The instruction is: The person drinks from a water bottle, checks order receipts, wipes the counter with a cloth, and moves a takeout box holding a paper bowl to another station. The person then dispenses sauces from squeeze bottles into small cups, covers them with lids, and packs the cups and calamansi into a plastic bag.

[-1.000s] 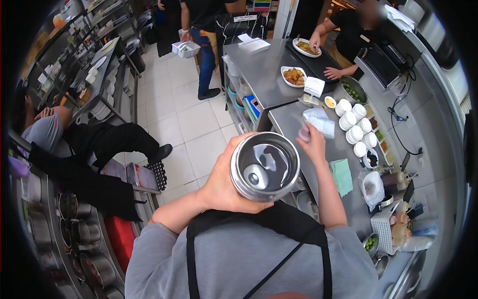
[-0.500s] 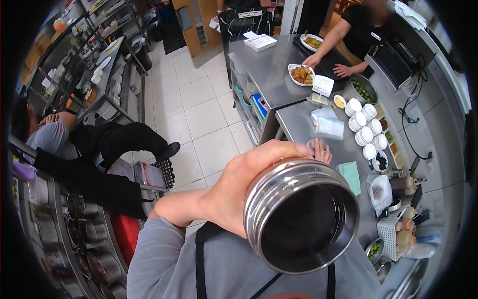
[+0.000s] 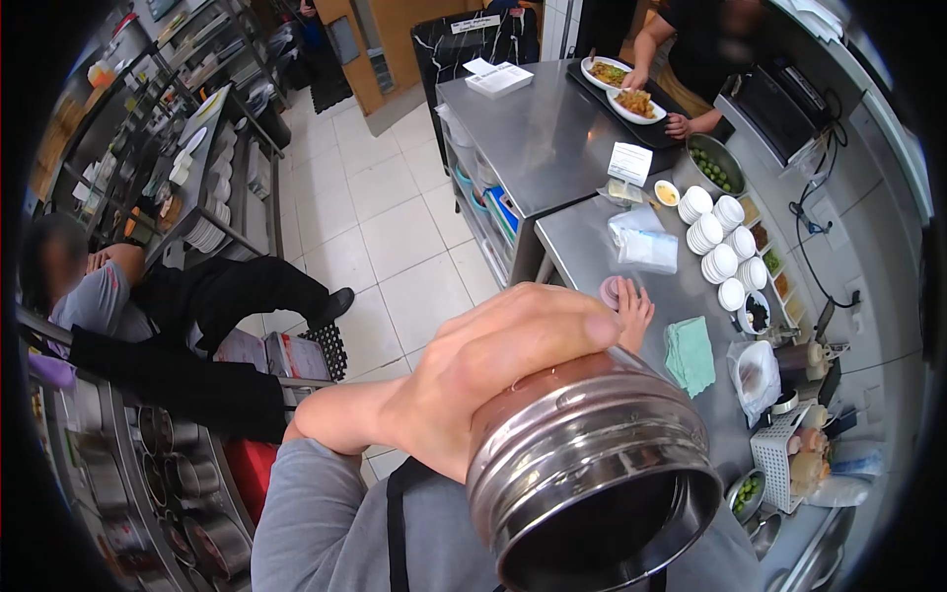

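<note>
My left hand (image 3: 513, 370) is wrapped around a shiny steel flask (image 3: 592, 454), its wide threaded mouth uncapped and tilted towards me, close below the camera. The inside looks dark, and its contents cannot be made out. Beyond the flask, my right hand (image 3: 635, 311) lies on the steel counter (image 3: 582, 232) with its fingers spread, partly hidden by the flask. Right beside those fingers is a small pinkish round lid (image 3: 612, 290); whether the thumb touches it is hidden. A green cloth (image 3: 690, 356) and clear plastic bags (image 3: 646, 244) lie near this hand.
Stacked white cups (image 3: 719, 261), a bowl of green limes (image 3: 712, 166) and a white basket (image 3: 774, 456) line the counter's right side. Across it, a co-worker's hand (image 3: 636, 79) is at a plate of food (image 3: 637, 106). Another person (image 3: 113, 296) sits at left.
The flask has tipped further, its mouth dropping lower in view. Across the counter, the co-worker has moved the near plate back onto the dark tray. My right hand stays by the lid.
</note>
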